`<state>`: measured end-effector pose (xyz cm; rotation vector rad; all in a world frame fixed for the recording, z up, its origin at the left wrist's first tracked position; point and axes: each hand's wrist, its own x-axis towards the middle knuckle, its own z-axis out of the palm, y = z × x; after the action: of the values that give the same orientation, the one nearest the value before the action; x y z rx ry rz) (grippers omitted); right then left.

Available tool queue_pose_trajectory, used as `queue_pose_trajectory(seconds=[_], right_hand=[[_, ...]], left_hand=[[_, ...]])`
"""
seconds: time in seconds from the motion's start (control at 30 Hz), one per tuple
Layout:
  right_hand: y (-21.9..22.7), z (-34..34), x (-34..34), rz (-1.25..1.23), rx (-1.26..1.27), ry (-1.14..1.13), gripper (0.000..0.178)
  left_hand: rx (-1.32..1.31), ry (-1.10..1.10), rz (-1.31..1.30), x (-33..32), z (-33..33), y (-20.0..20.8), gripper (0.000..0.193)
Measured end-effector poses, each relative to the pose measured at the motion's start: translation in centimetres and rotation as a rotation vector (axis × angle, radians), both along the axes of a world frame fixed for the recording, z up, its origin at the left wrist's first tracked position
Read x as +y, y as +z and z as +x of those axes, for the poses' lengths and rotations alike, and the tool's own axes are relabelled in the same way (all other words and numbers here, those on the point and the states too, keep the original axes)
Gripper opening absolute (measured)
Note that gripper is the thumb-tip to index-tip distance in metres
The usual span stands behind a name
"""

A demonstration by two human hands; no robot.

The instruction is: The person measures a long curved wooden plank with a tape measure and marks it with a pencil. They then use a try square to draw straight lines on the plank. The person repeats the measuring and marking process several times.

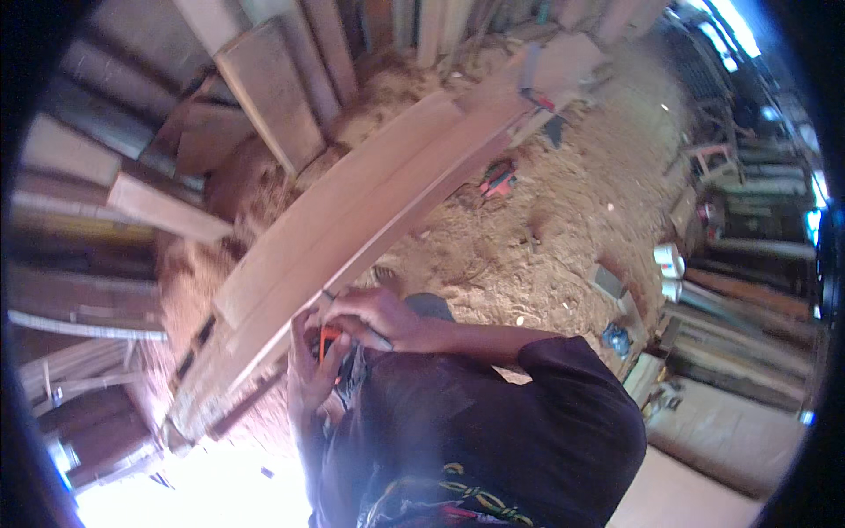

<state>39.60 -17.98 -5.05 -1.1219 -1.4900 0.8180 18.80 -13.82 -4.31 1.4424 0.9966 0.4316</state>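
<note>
A long, wide reddish-brown board [352, 211] lies diagonally in front of me on a support. Beside its near edge, my left hand [310, 374] is closed around a small orange and black object [329, 338]; its kind is partly hidden by my fingers. My right hand [378, 317] reaches across from the right, fingers curled over the same spot and touching or nearly touching the left hand. A small dark piece [327, 295] shows at the board's edge by my right fingertips. Whether the right hand grips it cannot be made out.
Sawdust [563, 238] covers the ground, with a red and black tool [498, 179] on it. A bar clamp with a red part [543, 102] sits at the board's far end. Planks [268, 92] lean at the back left. White containers [669, 261] and stacked timber [748, 295] stand right.
</note>
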Motion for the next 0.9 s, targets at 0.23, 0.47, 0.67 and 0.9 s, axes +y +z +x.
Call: queue_pose_trajectory(seconds=[0.23,0.47,0.67,0.9], right_hand=[[-0.8,2.0,-4.0,-0.148,-0.193,-0.233,0.024],[-1.1,-1.5,-9.9,-0.520,-0.016,-0.011,0.025],[-1.6,-2.7,-9.5,-0.454,-0.236,0.092,0.022],[-1.0,-5.7,-9.6,-0.412,-0.230,0.437,0.043]], left_hand=[[0.158,0.085,-0.112,-3.8,1.4,-1.5,0.060],[0.034,0.170,-0.229,-8.9,-0.5,-1.3,0.065],[-0.074,0.487,-0.369,-13.4,-3.5,-4.2,0.065],[-0.288,0.693,-0.354,-14.1,-3.7,-6.0,0.060]])
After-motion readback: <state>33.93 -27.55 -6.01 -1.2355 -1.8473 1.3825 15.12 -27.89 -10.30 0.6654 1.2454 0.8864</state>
